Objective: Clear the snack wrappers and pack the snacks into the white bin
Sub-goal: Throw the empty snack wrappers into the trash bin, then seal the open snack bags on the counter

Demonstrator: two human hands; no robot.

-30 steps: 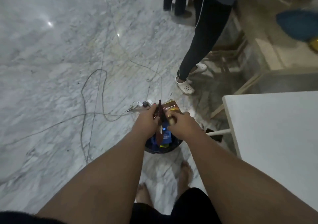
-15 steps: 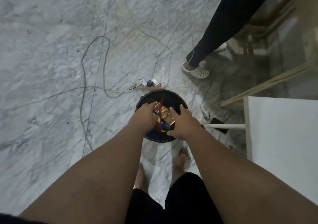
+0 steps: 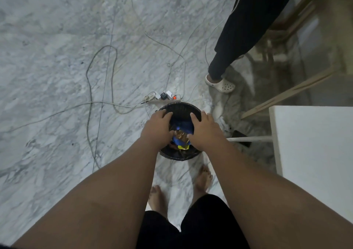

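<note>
On the marble floor (image 3: 47, 61) at the left I see loose cables (image 3: 99, 103) that run to a power strip (image 3: 164, 96). My left hand (image 3: 157, 127) is over the black bin (image 3: 179, 108), its fingers spread and gripping nothing. The snack wrappers (image 3: 181, 139) lie inside the bin, between my hands. My right hand (image 3: 205, 130) also has loose fingers. The white bench (image 3: 313, 149) stands at the right.
</note>
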